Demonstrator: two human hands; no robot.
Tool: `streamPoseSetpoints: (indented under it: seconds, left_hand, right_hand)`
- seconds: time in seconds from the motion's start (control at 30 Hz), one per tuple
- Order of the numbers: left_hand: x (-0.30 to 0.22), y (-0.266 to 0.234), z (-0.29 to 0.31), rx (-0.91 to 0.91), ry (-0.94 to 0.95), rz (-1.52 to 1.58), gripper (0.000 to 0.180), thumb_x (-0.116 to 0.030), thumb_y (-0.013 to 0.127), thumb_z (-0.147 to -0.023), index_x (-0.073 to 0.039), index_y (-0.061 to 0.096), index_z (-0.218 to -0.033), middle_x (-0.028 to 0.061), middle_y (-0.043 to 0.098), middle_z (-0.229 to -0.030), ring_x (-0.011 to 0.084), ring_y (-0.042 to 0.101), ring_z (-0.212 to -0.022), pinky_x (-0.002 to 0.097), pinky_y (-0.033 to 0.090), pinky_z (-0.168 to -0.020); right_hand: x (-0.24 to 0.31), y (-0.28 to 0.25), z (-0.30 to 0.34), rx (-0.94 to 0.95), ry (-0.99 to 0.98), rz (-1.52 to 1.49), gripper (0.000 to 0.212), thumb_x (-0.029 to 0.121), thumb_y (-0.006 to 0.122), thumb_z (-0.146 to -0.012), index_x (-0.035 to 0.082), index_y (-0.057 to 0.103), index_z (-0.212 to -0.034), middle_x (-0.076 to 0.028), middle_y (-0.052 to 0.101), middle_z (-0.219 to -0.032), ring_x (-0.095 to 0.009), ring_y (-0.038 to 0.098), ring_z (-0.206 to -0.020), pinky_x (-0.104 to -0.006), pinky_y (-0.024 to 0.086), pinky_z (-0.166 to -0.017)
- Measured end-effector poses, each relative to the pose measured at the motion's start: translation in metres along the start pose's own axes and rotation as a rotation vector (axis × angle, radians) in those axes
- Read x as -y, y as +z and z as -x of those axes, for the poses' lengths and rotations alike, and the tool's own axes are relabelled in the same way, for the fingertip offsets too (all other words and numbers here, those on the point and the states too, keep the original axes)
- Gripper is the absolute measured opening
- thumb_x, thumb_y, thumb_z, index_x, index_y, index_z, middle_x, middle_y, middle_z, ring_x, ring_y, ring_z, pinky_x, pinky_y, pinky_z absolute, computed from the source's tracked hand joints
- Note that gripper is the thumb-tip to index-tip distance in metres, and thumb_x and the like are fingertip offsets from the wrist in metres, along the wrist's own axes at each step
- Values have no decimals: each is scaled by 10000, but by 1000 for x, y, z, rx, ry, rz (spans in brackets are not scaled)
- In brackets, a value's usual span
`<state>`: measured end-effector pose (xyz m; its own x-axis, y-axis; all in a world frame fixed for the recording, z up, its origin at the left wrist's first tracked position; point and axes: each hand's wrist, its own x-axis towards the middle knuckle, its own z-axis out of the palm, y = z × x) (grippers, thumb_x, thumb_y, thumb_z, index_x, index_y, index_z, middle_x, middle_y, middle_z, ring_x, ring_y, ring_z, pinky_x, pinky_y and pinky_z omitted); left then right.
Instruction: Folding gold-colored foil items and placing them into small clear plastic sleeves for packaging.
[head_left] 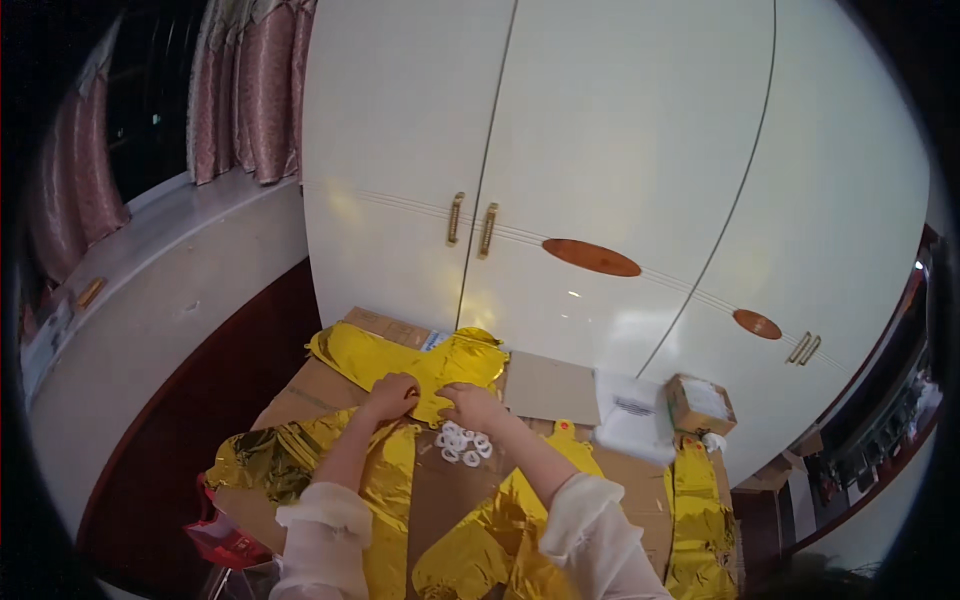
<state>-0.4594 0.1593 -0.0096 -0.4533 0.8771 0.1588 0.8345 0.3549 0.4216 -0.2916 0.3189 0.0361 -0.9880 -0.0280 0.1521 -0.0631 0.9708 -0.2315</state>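
Observation:
A gold foil balloon [448,368], uninflated and wrinkled, lies at the far side of the cardboard-covered work surface. My left hand [394,396] is closed at its near left edge, fingers bent onto the foil. My right hand [470,408] pinches the near edge of the same balloon from the right. Just below my right hand is a small pile of white rings [463,444] on brown cardboard. More flat gold foil pieces lie around my forearms: one at the left [285,462], one at the front [465,550], and one at the right [698,510].
White wardrobe doors [590,130] with gold handles stand behind the surface. A small cardboard box [700,403] holding white items sits at the back right, beside a white plastic sheet [634,412]. A red bag [225,540] hangs at the left edge. Pink curtains [255,95] frame a dark window.

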Motion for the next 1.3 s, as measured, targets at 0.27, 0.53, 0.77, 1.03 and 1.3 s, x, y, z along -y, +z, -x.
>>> streamPoseSetpoints:
  seconds: [0.27, 0.53, 0.77, 1.03, 1.3]
  left_hand:
    - [22, 7, 7, -20, 3, 95, 243, -340, 647, -830, -143, 663, -972, 72, 645, -1050, 304, 564, -1070, 447, 450, -915]
    - [17, -2, 9, -67, 67, 346, 312, -321, 677, -816, -98, 685, -1034, 104, 685, -1013, 276, 640, -961, 388, 498, -817]
    - [25, 1, 5, -255, -62, 456, 212, -221, 662, -814, -39, 708, -913, 142, 694, -829, 281, 673, -779, 368, 516, -719]
    - [20, -2, 6, -200, -69, 668, 258, -242, 700, -820, -8, 713, -926, 109, 713, -838, 193, 669, -748, 321, 515, -697]
    - [25, -4, 8, -200, -90, 777, 203, -192, 720, -825, 6, 712, -869, 59, 701, -767, 107, 623, -688, 268, 501, -657]
  right_hand:
    - [-16, 56, -36, -126, -124, -141, 334, 289, 758, -781, 168, 715, -1089, -153, 633, -1199, -356, 612, -1051, -421, 500, -894]
    - [-38, 50, -60, -74, 81, -169, 198, 267, 692, -851, 113, 736, -967, -137, 692, -968, -317, 650, -909, -411, 511, -806]
    - [-18, 19, -49, -252, -51, -264, 278, 319, 667, -875, 68, 725, -981, -140, 704, -928, -305, 665, -896, -385, 509, -825]
    - [-22, 9, -43, -164, 169, -331, 237, 242, 696, -838, 43, 715, -966, -151, 708, -885, -322, 674, -806, -394, 527, -739]
    - [-24, 23, -47, -177, 340, -388, 226, 198, 778, -782, 23, 680, -886, -107, 680, -762, -189, 637, -681, -321, 513, -662]
